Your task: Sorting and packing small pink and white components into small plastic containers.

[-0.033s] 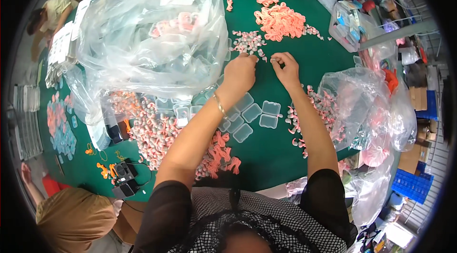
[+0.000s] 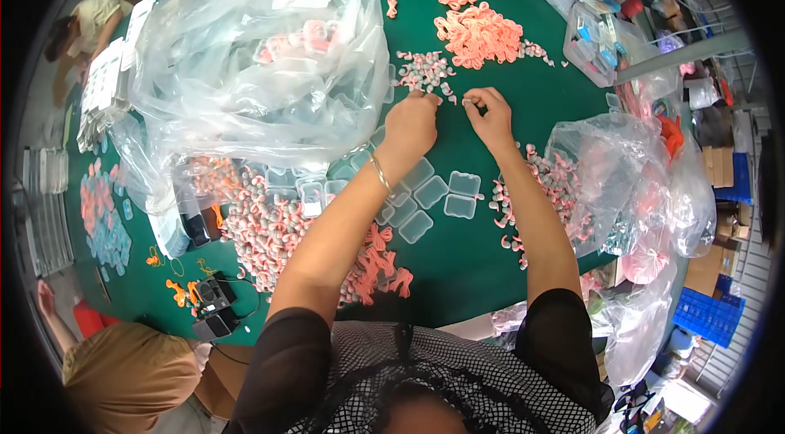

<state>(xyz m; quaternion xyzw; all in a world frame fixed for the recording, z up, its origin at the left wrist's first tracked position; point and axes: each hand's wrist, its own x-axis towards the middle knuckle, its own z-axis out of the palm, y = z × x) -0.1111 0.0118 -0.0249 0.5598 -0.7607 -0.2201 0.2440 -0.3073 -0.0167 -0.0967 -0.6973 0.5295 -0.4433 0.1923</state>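
My left hand [image 2: 410, 125] is at the near edge of a small heap of grey-and-pink pieces [image 2: 425, 70]. Its fingers are curled together, and whatever they may hold is hidden beneath them. A short gap to the right, my right hand [image 2: 491, 119] has thumb and forefinger bent into a pinch. A tiny greyish bit seems to show at its fingertips, too small to name. Just beyond both hands lies a pile of coiled coral-pink cords [image 2: 478, 33]. Several clear plastic boxes [image 2: 464, 183] lie on the green table between my forearms.
A large clear plastic bag [image 2: 262, 66] bulges at the left. More grey-and-pink pieces [image 2: 266, 230] lie beside my left forearm, and others [image 2: 531, 189] by my right. Pink cords [image 2: 380, 262], a black device [image 2: 214, 295] and a bin [image 2: 590, 46] stand around. Another person [image 2: 135, 377] is at lower left.
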